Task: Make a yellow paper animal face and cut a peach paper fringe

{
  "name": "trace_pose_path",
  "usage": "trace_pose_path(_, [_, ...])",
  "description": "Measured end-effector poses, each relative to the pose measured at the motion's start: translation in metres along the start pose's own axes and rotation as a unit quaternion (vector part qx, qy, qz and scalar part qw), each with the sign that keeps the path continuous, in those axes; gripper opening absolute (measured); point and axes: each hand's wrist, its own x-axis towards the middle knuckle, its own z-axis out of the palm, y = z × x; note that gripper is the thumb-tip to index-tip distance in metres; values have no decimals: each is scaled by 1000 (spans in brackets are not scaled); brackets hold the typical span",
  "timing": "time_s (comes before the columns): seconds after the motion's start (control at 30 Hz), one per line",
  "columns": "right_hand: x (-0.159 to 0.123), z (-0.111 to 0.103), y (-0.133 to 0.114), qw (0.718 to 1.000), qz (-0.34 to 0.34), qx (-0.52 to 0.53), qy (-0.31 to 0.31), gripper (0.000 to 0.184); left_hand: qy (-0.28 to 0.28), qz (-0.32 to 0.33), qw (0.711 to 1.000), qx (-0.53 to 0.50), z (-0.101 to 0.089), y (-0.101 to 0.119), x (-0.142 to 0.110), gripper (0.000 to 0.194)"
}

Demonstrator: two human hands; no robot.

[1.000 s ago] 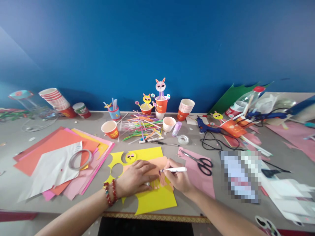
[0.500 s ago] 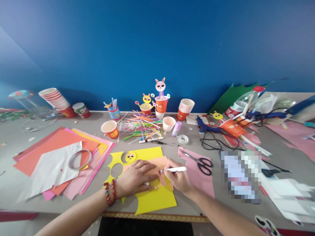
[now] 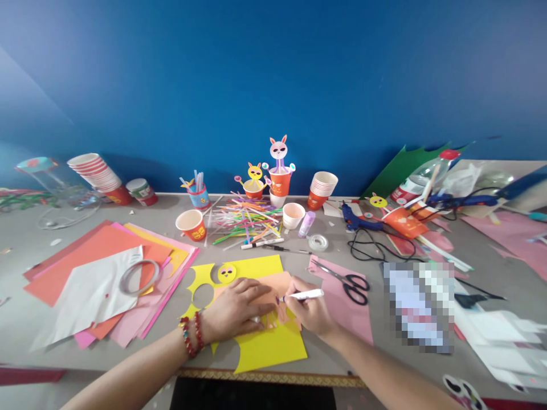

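Observation:
My right hand (image 3: 311,307) grips a white marker pen (image 3: 308,294), its dark tip on an orange paper sheet (image 3: 280,282) that carries drawn outlines. Flat across the left part of that sheet lies my left hand (image 3: 237,307), fingers spread, red bead bracelets at the wrist. Beneath is a yellow sheet (image 3: 273,350) with round holes cut from it. Just beyond my left hand sits a yellow paper disc (image 3: 227,273) with a drawn face. Black-handled scissors (image 3: 346,280) rest on pink paper (image 3: 359,319) to the right.
Coloured straws (image 3: 245,219) lie in a heap behind the paper, near a paper cup (image 3: 191,225), a glue stick (image 3: 306,224) and a tape roll (image 3: 318,242). Stacked coloured sheets (image 3: 98,245) are at left. At right is a blue glue gun (image 3: 361,222) with a looping black cord.

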Motion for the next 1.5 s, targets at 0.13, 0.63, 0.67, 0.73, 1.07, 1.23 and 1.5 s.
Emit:
trace_pose_path(0.13, [0, -1, -2, 1000, 1, 13, 0, 19, -5, 0, 1000, -4, 0, 0, 0, 42])
trace_pose_path(0.63, [8, -18, -25, 993, 76, 92, -14, 14, -2, 4, 1000, 2, 0, -1, 1, 41])
trace_pose_path(0.67, [9, -19, -27, 991, 83, 101, -18, 14, -3, 4, 1000, 1, 0, -1, 1, 41])
trace_pose_path(0.73, [9, -21, -29, 987, 95, 127, 5, 13, -6, 2, 1000, -1, 0, -1, 1, 40])
trace_pose_path(1.07, [7, -23, -21, 986, 105, 126, 21, 13, -13, -4, 1000, 7, -1, 0, 1, 39])
trace_pose_path(1.23, [-14, -15, -20, 993, 71, 79, -47, 13, -10, 3, 1000, 8, -1, 0, 1, 40])
trace_pose_path(1.5, [-22, -5, -13, 1000, 2, 3, -9, 17, -9, 6, 1000, 9, -1, -1, 0, 42])
